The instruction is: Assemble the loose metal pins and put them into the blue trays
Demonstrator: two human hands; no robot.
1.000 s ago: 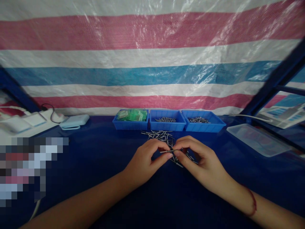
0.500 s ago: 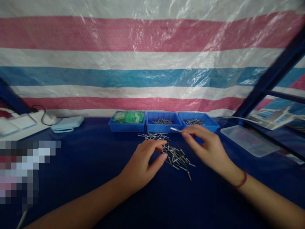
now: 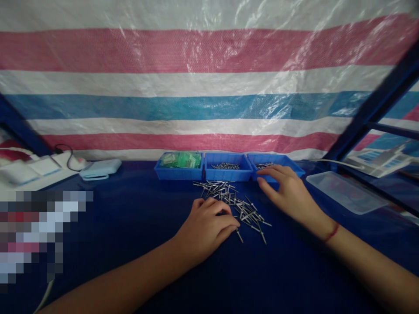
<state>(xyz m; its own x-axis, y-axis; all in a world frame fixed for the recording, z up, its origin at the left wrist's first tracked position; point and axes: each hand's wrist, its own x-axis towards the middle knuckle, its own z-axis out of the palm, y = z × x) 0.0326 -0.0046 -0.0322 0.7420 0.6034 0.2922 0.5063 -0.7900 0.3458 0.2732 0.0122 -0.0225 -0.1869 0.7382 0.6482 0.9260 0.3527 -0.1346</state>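
Observation:
Loose blind rivets [image 3: 249,213] lie in a spread pile on the dark blue tabletop. At the pile's near left side, my left hand [image 3: 207,226] has thumb and forefinger pinched on a single rivet [image 3: 240,236], its thin end pointing down toward me. My right hand [image 3: 290,192] hovers at the front of the right blue bin [image 3: 294,168], thumb and fingers apart with nothing visible between them. That bin contains rivets, partly hidden by the hand. More rivets lie in the middle blue bin [image 3: 228,175].
The left blue bin [image 3: 178,174] contains green and clear plastic packets. A translucent lid [image 3: 347,192] lies at the right, near a blue metal frame [image 3: 376,96]. A power strip [image 3: 42,172] and a pale blue case [image 3: 101,169] are at the left. Striped sheeting [image 3: 209,83] hangs behind.
The rivet in my right hand has gone from its fingers, which have opened near the right bin. My left hand has closed on a rivet from the pile. The view has shifted slightly left.

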